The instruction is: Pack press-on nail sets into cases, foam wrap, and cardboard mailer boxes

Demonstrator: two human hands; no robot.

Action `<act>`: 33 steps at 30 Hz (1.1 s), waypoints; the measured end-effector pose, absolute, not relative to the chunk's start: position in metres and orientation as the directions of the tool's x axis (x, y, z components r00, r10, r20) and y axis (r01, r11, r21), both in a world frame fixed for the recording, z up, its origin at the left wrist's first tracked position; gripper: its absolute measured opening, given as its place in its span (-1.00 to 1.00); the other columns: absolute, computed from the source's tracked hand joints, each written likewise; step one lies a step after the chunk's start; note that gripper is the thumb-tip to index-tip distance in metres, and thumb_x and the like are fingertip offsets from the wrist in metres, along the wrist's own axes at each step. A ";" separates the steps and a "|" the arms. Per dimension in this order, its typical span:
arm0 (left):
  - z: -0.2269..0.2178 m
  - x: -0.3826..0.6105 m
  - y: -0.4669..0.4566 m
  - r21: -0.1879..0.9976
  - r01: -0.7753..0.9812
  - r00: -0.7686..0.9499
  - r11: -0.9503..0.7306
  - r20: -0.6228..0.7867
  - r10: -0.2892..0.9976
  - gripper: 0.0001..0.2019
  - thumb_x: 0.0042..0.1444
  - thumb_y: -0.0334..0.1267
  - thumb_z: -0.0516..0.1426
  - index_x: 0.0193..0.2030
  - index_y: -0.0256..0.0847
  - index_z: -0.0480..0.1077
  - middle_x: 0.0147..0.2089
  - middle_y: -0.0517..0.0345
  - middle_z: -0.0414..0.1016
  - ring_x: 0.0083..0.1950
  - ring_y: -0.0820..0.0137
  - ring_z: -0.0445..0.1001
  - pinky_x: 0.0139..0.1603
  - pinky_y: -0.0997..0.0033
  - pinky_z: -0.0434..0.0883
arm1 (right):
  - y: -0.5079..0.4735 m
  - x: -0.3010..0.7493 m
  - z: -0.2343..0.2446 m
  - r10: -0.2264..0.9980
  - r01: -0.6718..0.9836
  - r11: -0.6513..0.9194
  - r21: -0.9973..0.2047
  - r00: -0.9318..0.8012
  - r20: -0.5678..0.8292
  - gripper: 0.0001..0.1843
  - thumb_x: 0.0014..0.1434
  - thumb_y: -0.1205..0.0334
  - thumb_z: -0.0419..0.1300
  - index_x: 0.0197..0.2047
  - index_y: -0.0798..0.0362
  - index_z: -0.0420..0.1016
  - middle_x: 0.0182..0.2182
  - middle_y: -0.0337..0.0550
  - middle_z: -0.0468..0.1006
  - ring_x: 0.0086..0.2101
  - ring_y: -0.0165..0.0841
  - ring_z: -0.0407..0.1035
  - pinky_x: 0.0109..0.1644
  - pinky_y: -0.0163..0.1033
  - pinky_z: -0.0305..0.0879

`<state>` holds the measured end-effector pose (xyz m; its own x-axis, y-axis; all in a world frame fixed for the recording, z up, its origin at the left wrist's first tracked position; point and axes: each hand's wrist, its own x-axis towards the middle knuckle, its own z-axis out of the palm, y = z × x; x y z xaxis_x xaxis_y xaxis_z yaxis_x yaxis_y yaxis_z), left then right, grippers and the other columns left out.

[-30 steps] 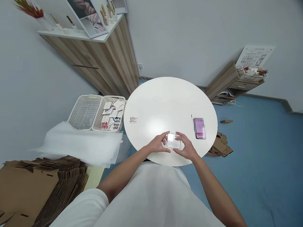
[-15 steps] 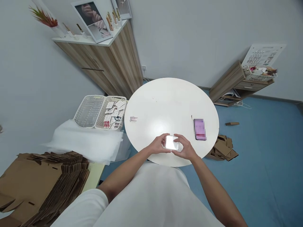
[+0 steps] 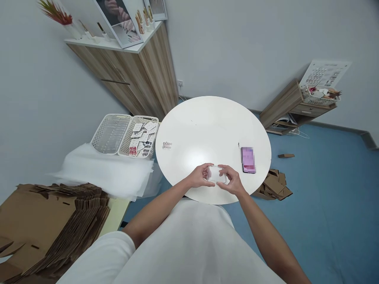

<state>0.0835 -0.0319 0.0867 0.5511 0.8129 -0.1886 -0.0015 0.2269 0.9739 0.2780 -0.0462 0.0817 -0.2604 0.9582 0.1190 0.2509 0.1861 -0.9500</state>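
Observation:
A small clear plastic box (image 3: 215,175) is held between my two hands over the near side of the round white table (image 3: 219,118). My left hand (image 3: 201,175) grips its left end, thumb on the near edge and fingers on the far edge. At the right end, my right hand (image 3: 231,180) closes on it in the same way, with one finger bent over its top. What the box contains, if anything, I cannot make out. On the table's left lies a small set of press-on nails (image 3: 167,145); to the right lies a phone (image 3: 248,159) with a purple, blurred screen.
Left of the table stand a basket of nail cards (image 3: 143,136) and a basket of clear boxes (image 3: 110,134). White foam sheets (image 3: 106,169) and stacked flat cardboard (image 3: 44,225) lie nearer. Folded cardboard (image 3: 274,185) lies on the floor at right. Cabinets stand behind.
The box has tilted slightly, so the bright glare on its top is gone and it looks clear. Both hands keep their hold. The view has shifted a little.

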 end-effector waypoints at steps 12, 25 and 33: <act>0.075 0.077 -0.022 0.868 -0.108 0.502 0.485 -0.374 0.780 -0.35 -0.17 -0.29 0.24 0.12 -0.17 0.15 -0.32 0.14 0.36 -0.34 0.50 0.39 -0.23 0.33 0.34 | -0.035 0.276 0.086 0.982 0.205 0.048 -0.978 -0.191 0.009 -0.55 -0.18 0.09 0.28 -0.19 0.01 0.32 -0.05 -0.02 0.34 -0.24 -0.31 0.35 -0.15 -0.15 0.27; 0.051 0.074 -0.038 0.842 -0.082 0.427 0.533 -0.453 0.783 -0.66 -0.25 -0.27 0.28 -0.27 -0.32 0.39 -0.46 0.19 0.35 -0.42 0.54 0.37 -0.27 0.40 0.37 | -0.013 0.269 0.070 0.845 0.030 -0.533 -0.846 -0.030 -0.534 -0.47 0.03 -0.24 -0.09 -0.38 0.09 0.35 -0.47 -0.11 0.42 -0.54 -0.39 0.38 -0.35 -0.21 0.33; 0.028 0.074 -0.044 0.828 -0.087 0.306 0.554 -0.507 0.806 -0.66 -0.20 -0.24 0.27 -0.25 -0.31 0.38 -0.45 0.19 0.35 -0.43 0.54 0.37 -0.25 0.39 0.37 | -0.049 0.260 0.048 0.814 0.024 -0.574 -0.819 0.127 -0.567 -0.49 0.05 -0.13 -0.05 0.01 -0.06 0.18 -0.15 -0.10 0.37 -0.44 -0.41 0.40 -0.36 -0.25 0.35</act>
<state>0.0738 -0.0437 0.0280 0.3060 0.8056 -0.5073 -0.0872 0.5544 0.8277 0.2599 -0.0494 0.0484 0.1272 0.8141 -0.5666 0.0242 -0.5736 -0.8188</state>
